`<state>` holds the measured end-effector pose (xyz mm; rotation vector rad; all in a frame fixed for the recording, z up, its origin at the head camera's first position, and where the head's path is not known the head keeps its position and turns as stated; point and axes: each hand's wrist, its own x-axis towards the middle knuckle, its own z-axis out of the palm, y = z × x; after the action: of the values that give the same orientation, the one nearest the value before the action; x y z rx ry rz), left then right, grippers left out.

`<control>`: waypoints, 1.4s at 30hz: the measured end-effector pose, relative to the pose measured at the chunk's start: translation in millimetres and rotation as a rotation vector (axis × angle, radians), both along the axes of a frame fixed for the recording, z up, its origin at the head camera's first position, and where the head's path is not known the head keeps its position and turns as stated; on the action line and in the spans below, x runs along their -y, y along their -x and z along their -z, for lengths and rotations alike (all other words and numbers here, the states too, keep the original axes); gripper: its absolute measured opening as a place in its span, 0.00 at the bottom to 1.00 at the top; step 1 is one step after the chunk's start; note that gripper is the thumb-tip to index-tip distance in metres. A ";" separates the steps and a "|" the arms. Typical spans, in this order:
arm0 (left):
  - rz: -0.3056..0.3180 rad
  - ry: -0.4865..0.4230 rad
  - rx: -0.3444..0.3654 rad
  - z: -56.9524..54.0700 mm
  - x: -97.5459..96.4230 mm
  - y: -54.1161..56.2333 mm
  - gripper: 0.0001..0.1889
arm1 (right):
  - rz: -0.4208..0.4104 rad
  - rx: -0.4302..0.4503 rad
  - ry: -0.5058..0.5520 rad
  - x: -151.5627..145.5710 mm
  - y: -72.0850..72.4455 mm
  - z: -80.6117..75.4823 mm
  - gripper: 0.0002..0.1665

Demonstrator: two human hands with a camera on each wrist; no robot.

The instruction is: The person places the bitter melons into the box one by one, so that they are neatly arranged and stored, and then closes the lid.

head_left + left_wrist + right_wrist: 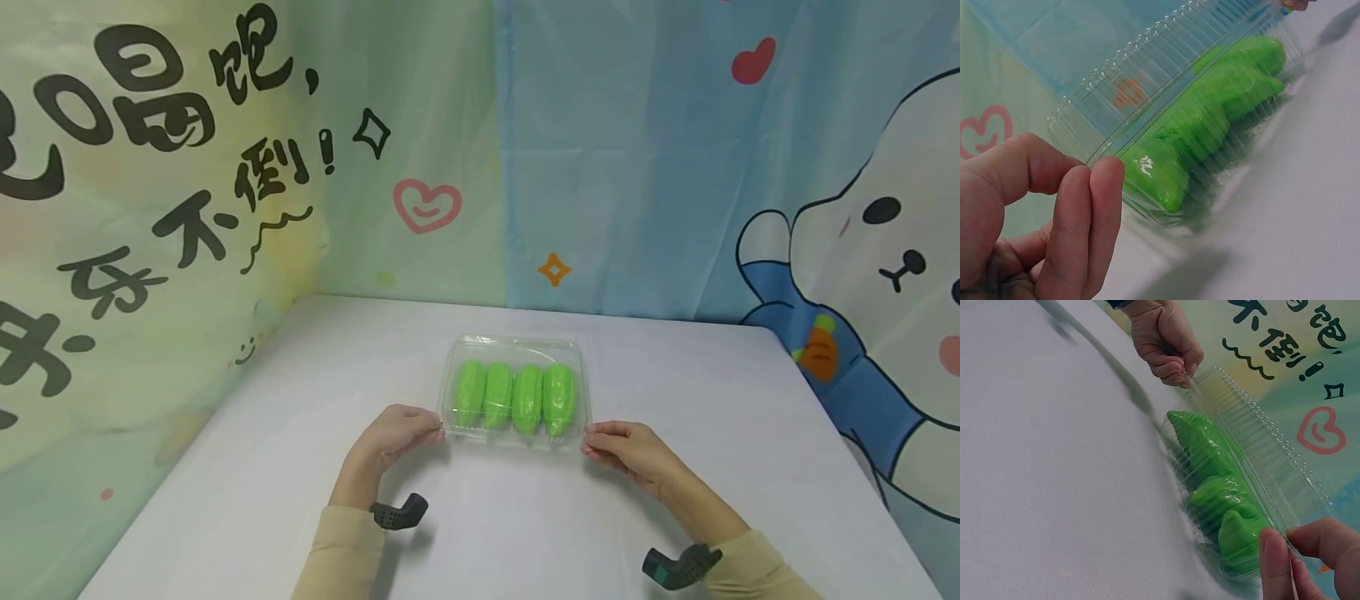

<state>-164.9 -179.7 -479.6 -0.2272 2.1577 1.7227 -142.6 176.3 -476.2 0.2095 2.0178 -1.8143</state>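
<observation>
A clear ribbed plastic box [517, 342] with its lid down sits at the middle of the white table. Several glossy green, elongated, vegetable-like pieces [527, 400] lie side by side inside. My left hand [401, 432] pinches the rim at the near left corner between thumb and fingers. At the near right corner, my right hand [626, 452] pinches the rim in the same way. Close up in the left wrist view, the thumb and fingertips [1107, 187] meet at the rim's edge. The right wrist view shows both hands on the rim, with the green pieces [1210, 450] below it.
The white table [517, 525] extends around the box on all sides. Behind it hangs a printed curtain [600, 167] in green and blue, with black lettering, hearts and a cartoon animal at the right. Each forearm wears a small dark camera [401, 512].
</observation>
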 end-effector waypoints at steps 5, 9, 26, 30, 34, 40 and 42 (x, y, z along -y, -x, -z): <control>-0.003 0.002 0.006 -0.9 -0.8 0.3 0.12 | -0.016 -0.016 0.009 -1.0 -0.7 0.3 0.27; -0.002 0.004 0.002 -1.7 -1.7 0.6 0.12 | -0.009 -0.018 0.004 -0.5 -1.0 0.9 0.27; 0.002 0.044 -0.010 -2.8 -3.5 3.9 0.13 | -0.015 -0.016 0.035 1.3 -2.5 -1.5 0.28; 0.003 0.058 -0.009 -2.9 -4.0 3.5 0.13 | -0.006 -0.014 0.039 1.4 -2.2 -1.2 0.28; 0.007 0.048 -0.014 -3.3 -3.7 2.6 0.13 | 0.005 -0.009 0.049 0.7 -2.1 -1.0 0.29; 0.041 0.032 -0.021 -2.4 -0.8 1.5 0.14 | -0.005 -0.012 0.052 -0.3 -2.6 -1.1 0.30; 0.051 0.033 -0.025 -2.3 0.2 1.1 0.14 | -0.009 -0.012 0.057 -0.7 -2.7 -1.3 0.31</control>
<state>-165.9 -179.9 -477.3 -0.1583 2.1917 1.6718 -139.9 177.0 -474.8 0.1724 1.9694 -1.8688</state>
